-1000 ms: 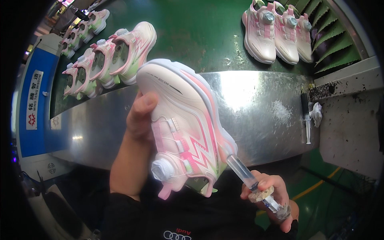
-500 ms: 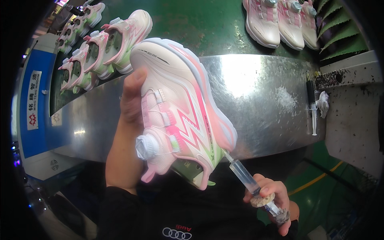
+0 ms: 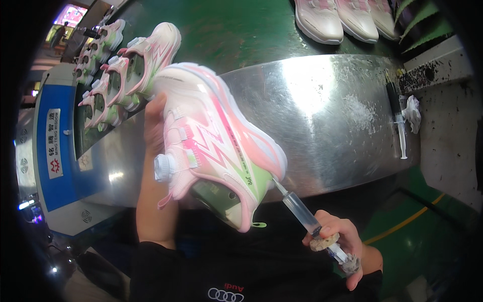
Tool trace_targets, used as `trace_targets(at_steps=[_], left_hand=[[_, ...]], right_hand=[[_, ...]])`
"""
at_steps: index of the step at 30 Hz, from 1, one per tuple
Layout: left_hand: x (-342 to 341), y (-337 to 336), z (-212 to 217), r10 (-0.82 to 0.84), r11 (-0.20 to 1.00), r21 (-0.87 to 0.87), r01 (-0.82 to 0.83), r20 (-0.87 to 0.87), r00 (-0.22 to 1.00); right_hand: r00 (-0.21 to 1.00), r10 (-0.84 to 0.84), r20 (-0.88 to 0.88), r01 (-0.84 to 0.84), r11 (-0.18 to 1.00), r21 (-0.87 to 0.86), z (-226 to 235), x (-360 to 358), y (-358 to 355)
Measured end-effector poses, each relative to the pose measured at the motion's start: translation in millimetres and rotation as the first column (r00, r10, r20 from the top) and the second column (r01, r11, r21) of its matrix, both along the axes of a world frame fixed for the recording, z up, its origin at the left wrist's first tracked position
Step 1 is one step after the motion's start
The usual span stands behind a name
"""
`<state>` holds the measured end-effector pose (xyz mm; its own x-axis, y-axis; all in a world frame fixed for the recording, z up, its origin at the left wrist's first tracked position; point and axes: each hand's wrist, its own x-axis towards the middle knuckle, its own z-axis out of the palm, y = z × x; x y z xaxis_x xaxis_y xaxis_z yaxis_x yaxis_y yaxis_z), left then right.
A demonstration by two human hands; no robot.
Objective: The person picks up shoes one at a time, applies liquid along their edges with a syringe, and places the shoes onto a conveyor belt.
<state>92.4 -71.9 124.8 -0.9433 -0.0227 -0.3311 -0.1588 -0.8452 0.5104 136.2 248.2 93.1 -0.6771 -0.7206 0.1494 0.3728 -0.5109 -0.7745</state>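
Near centre, above the steel bench (image 3: 327,116): left hand (image 3: 153,126) holds a pink-and-white shoe (image 3: 216,146) up off the bench, fingers wrapped round its far side with only the thumb showing on the upper, closed firmly on it. Shoe's long axis runs diagonally, toe far-left and up, heel near-right and down; sole side faces right, opening faces near. Round dial closure (image 3: 163,167) sits on the upper's left side, facing the camera. Right hand (image 3: 339,246) is low right, fingers curled tight round a syringe (image 3: 307,219), thumb end at the plunger; crusty residue sits on the grip. Syringe barrel is clear; can't tell how much it holds. Syringe axis is diagonal too, needle pointing far-left, tip touching the shoe's heel edge where the green panel meets the sole. Second syringe (image 3: 397,123) lies on the bench's right end, long axis running near-far, just beside a crumpled white rag (image 3: 413,113). Left, on the blue machine (image 3: 53,151), a row of matching shoes (image 3: 126,70) sits in a recessed tray, openings up. Far right, on the green surface (image 3: 226,30), three more pale shoes (image 3: 342,20) lie side by side, partly cut off by the frame edge.
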Motion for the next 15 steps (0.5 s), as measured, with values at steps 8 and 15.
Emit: trace_targets(at_steps=[8, 15], left_hand=[[38.9, -35.3, -0.7, 0.011, 0.956, -0.288, 0.055, 0.223, 0.975], [83.5, -64.0, -14.6, -0.145, 0.399, -0.912, 0.096, 0.041, 0.989]], right_hand=[[0.999, 0.039, 0.002, -0.038, 0.994, -0.106, -22.5, -5.4, -9.4], [0.994, 0.004, -0.110, -0.008, 0.999, -0.041, -30.0, -10.1, -19.3]])
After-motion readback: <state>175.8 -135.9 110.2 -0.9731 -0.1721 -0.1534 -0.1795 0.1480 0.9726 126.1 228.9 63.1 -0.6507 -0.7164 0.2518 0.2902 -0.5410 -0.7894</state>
